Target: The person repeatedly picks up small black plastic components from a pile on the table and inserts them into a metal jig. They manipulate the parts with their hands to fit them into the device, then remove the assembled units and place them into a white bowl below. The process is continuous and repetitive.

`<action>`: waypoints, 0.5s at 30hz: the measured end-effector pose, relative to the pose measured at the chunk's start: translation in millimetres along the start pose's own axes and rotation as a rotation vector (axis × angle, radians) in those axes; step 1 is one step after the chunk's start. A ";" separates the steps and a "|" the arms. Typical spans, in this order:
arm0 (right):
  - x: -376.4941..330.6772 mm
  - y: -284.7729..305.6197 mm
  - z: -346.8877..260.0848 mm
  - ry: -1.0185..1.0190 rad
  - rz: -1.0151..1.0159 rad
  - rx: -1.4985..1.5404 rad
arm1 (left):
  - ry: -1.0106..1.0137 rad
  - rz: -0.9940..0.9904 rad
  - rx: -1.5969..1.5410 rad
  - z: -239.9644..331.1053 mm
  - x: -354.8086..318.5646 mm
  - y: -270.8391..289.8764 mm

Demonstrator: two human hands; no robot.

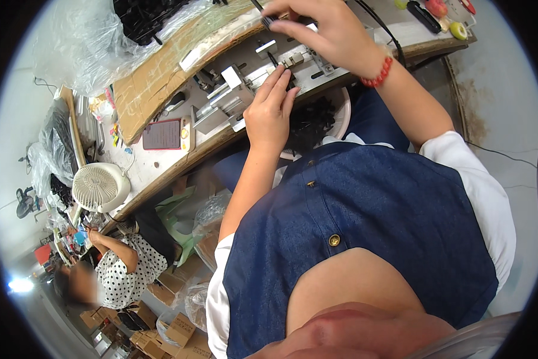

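A metal fixture (224,99) with blocks and clamps stands along the near edge of the bench. My left hand (267,113) rests at its right part, with fingers and thumb closed about a small black piece (291,79). That piece is mostly hidden by the fingers. Farther up and to the right, my right hand (331,36) reaches over the fixture, a red bead bracelet on its wrist. Its thumb and fingers close on a slim black rod-like piece (267,20), partly cut off by the picture's upper edge.
Below the bench edge, a pale tub (342,113) holds many black parts. Left of the fixture lie a phone (162,134), cardboard (143,102) and a white fan (99,186). Black parts (140,24) lie on plastic sheeting at the back. Another person (128,266) works at far left.
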State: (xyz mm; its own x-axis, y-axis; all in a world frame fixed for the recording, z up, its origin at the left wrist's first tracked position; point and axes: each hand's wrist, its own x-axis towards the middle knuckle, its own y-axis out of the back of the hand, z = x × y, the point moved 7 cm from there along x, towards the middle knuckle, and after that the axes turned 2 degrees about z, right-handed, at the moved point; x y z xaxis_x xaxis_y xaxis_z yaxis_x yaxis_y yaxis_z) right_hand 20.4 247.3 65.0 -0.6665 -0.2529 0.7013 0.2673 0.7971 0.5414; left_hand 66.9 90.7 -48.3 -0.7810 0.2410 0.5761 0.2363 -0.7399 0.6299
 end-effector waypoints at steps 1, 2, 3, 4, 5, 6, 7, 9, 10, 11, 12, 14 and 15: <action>-9.8 0.0 -5.7 0.060 -0.001 -0.010 | 0.002 -0.018 -0.004 2.3 1.4 2.6; -20.1 -1.5 -11.8 0.122 -0.007 -0.023 | 0.005 -0.032 -0.010 4.6 3.6 4.6; -31.0 -4.5 -17.5 0.109 -0.027 -0.049 | 0.020 -0.034 -0.005 6.4 8.6 11.8; -42.3 -6.9 -16.4 0.051 -0.086 -0.006 | 0.029 -0.042 -0.008 9.4 19.5 23.3; -50.9 -8.5 -18.3 0.048 -0.100 0.023 | 0.039 -0.050 -0.005 7.3 28.6 35.0; -58.8 -12.4 -20.6 0.049 -0.120 0.057 | -0.204 0.140 0.076 4.8 41.9 55.2; -67.0 -17.0 -20.5 0.051 -0.143 0.035 | -0.194 0.189 0.086 -8.3 58.5 71.5; -86.0 -25.0 -14.2 0.044 -0.173 -0.037 | -0.010 0.165 0.249 -36.9 99.7 89.7; -90.6 -30.2 -15.3 0.046 -0.191 -0.080 | 0.002 0.166 0.365 -51.5 118.4 101.1; -94.6 -35.5 -15.7 0.051 -0.208 -0.124 | 0.013 0.169 0.481 -72.7 138.1 108.4; -99.0 -40.0 -13.9 0.048 -0.222 -0.176 | 0.036 0.132 0.573 -93.6 155.5 108.7; -103.5 -52.0 -14.1 0.096 -0.252 -0.233 | 0.100 0.058 0.780 -127.0 176.6 118.6; -104.9 -57.3 -12.9 0.131 -0.254 -0.269 | 0.132 -0.001 0.820 -141.9 183.0 117.4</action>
State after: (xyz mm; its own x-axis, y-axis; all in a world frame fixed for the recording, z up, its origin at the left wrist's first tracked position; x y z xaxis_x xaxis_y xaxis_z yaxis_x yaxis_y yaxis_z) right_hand 84.0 221.1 -33.6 -0.6451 -0.5049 0.5735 0.2903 0.5323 0.7952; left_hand -130.3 -41.3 57.2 -0.8312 0.1278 0.5412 0.5415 -0.0349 0.8400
